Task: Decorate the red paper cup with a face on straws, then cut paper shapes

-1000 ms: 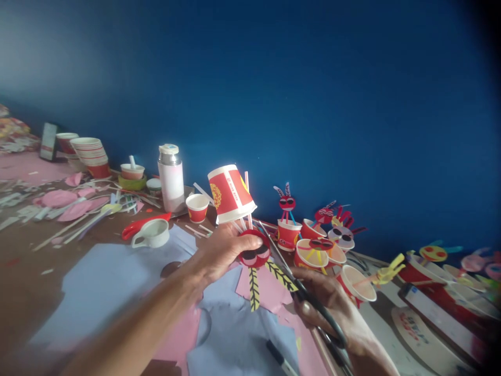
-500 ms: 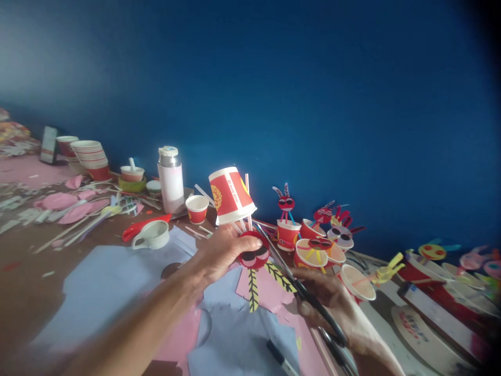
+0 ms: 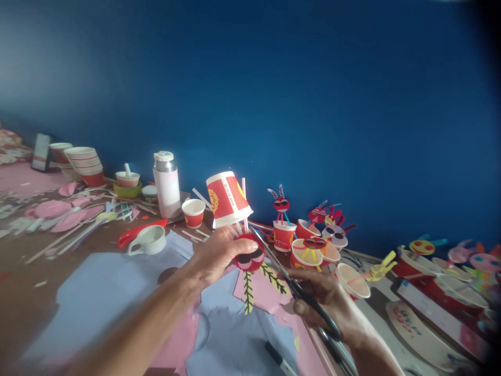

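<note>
Upside down in my left hand [image 3: 219,253] is a paper-cup puppet. Its red and white paper cup [image 3: 228,200] points bottom up, with pale straws coming out below the rim. My thumb presses on the round red paper face [image 3: 249,253], which has black eyes and two yellow leaf-shaped strips [image 3: 248,292] with black veins hanging down. My right hand [image 3: 324,300] is closed round the dark handles of a pair of scissors [image 3: 309,300]. The blades point up and left, close beside the straws and the red face. Whether they touch a straw I cannot tell.
Finished cup puppets [image 3: 284,235] stand in a group at the right. A white thermos [image 3: 167,188], a small cup [image 3: 193,213] and a white mug [image 3: 147,240] stand behind blue paper [image 3: 97,292]. A marker [image 3: 279,357] lies in front; a phone [image 3: 438,318] lies right.
The whole view has shifted slightly, so things sit a little further left. Both hands keep their holds on the puppet and the scissors, with hardly any other movement.
</note>
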{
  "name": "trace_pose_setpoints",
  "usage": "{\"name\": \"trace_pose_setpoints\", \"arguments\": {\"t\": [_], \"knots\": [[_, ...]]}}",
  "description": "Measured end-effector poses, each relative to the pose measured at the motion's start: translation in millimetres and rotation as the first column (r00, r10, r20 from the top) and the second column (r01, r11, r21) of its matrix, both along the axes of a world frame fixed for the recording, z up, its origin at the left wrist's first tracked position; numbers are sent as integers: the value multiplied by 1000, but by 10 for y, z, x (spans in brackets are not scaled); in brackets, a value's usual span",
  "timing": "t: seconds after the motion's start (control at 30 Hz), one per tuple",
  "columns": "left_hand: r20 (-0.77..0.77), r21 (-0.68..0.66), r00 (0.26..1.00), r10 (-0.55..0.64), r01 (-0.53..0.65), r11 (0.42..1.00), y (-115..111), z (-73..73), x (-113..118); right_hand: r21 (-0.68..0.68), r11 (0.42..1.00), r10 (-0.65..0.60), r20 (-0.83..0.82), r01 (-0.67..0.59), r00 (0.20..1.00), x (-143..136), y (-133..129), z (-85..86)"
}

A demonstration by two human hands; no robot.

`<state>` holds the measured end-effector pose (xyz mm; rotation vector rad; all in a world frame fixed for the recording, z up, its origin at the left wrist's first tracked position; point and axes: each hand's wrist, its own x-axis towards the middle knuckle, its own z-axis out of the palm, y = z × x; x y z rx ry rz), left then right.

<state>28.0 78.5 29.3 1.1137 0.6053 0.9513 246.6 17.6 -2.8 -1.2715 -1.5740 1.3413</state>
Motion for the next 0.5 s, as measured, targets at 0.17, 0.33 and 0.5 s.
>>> {"name": "trace_pose_setpoints", "arguments": {"t": [0.17,0.33,0.5], "knots": [[46,3,999,-7,7,1000,-7,1,-2,20,1000,-1,-15,2,1000,15,11,11],[45,-25,998,41,-40,999,-27,39,4,-17,1000,-20,-8,20,1000,64,45,65],[41,-73,995,91,-88,993,-70,106,17,110,989,-115,200,95,973,152,-177,-82]]}}
